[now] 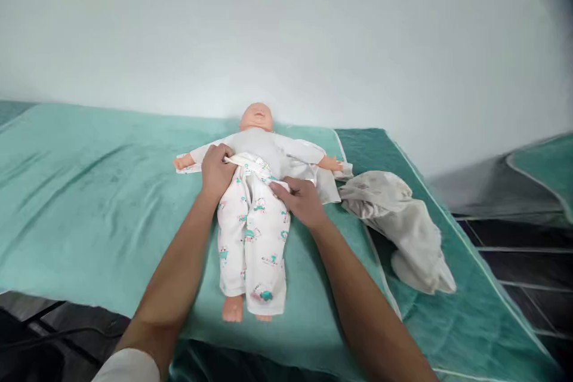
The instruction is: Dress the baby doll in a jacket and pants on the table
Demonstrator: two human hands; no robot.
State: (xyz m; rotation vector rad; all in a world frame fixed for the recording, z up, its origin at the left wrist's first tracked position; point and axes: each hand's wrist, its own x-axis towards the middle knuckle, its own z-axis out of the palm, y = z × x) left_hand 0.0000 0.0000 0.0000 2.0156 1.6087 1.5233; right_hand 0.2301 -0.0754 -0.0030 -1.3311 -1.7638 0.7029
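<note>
A baby doll (256,116) lies on its back with its head toward the wall and its arms spread. White printed baby pants (266,239) cover its legs, and the feet stick out at the cuffs. My left hand (217,170) is closed on the waistband at the doll's left-of-picture hip. On the other side my right hand (304,198) pinches the waistband between thumb and fingers. The white top (255,142) covers the torso and sleeves; part of a white garment (329,184) lies spread beneath the doll on the right.
A crumpled off-white cloth (403,227) lies right of the doll. Light green sheet (89,203) covers the table, with a darker green cover (465,310) at the right. A white wall (286,36) stands behind. Another green-covered surface (546,167) is at far right.
</note>
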